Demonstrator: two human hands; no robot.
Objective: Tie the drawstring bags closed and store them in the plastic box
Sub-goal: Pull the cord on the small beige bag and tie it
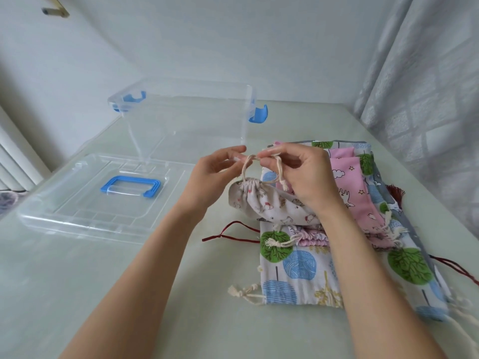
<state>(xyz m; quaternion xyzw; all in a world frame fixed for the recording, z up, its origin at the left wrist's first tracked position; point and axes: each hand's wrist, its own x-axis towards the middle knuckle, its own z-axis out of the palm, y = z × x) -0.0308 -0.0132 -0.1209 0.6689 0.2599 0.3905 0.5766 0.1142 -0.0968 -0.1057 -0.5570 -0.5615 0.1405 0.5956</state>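
A small beige drawstring bag (269,207) with little printed animals hangs above the table, its mouth gathered tight. Its cream drawstring (250,161) loops up between my hands. My left hand (215,169) pinches the cord on the left, and my right hand (303,172) pinches it on the right, knotted ends dangling below the fingers. Under the bag lies a pile of flat bags: a tree-print bag (295,270) and a pink bag (350,187). The clear plastic box (181,117) with blue latches stands open behind my hands.
The box's clear lid (77,203) with a blue handle lies flat at the left. A dark red cord (228,234) trails from the pile onto the pale table (103,294). A patterned curtain (427,99) hangs along the right edge, a wall behind.
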